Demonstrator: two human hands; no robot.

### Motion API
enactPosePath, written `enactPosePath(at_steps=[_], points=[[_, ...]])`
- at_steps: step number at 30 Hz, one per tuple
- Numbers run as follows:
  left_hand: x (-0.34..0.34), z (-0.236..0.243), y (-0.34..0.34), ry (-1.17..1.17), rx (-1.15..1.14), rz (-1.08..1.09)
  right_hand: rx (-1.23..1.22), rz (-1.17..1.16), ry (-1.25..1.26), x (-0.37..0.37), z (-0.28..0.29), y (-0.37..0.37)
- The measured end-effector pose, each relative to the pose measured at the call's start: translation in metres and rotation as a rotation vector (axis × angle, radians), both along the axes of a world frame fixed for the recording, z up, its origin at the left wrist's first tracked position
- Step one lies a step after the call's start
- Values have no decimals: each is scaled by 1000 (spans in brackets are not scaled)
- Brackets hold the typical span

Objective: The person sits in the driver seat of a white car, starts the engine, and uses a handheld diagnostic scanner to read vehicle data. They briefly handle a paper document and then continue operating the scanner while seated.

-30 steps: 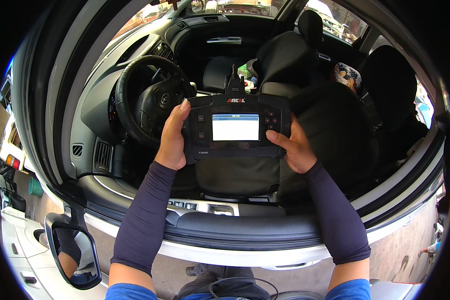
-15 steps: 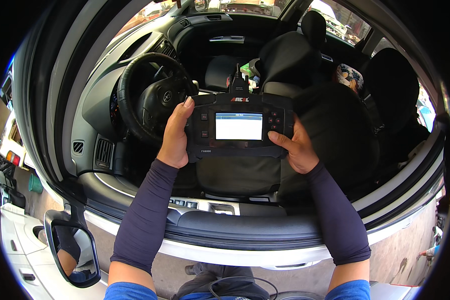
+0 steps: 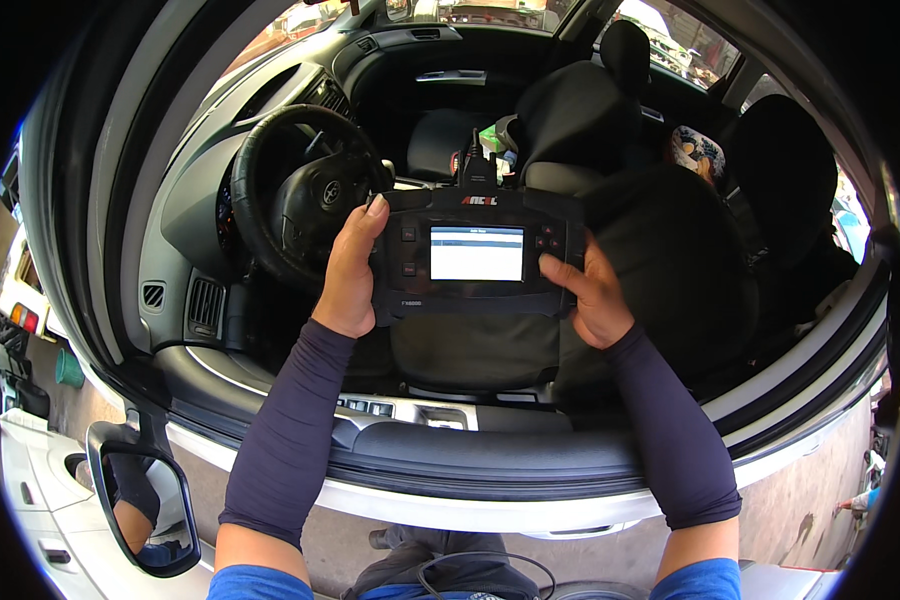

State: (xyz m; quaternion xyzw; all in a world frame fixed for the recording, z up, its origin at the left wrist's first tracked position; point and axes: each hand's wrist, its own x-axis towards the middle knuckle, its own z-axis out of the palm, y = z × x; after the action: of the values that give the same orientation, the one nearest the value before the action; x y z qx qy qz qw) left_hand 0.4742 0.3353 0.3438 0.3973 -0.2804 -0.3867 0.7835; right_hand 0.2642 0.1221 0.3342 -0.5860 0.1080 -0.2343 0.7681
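Above the open car window, a black handheld scan tool (image 3: pixel 477 258) is held in both hands.
Its left edge is gripped by the left hand (image 3: pixel 350 272), its right edge by the right hand (image 3: pixel 590 295), thumb laid on the buttons; the lit screen is faced upward, beside the steering wheel (image 3: pixel 305 205).

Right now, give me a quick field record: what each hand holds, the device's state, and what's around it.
left hand: grips the left edge of the handheld scan tool, thumb at its top corner
right hand: holds the right edge, thumb on the button cluster
screen: lit, pale
cable: plugged into the tool's top edge
behind: steering wheel, driver's seat
below: open window sill of the car door, side mirror
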Motion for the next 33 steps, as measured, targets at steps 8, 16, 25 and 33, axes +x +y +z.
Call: enactPosePath(at_steps=[8, 16, 25, 33], points=[[-2, 4, 0, 47, 12, 8, -121, 14, -19, -1, 8, 2], [-12, 13, -3, 57, -19, 89, -130, 13, -10, 0, 10, 3], [-9, 11, -3, 70, -22, 64, -120, 10, -17, -1, 7, 3], [-4, 5, -1, 54, -23, 49, -135, 13, 3, 0, 6, 1]])
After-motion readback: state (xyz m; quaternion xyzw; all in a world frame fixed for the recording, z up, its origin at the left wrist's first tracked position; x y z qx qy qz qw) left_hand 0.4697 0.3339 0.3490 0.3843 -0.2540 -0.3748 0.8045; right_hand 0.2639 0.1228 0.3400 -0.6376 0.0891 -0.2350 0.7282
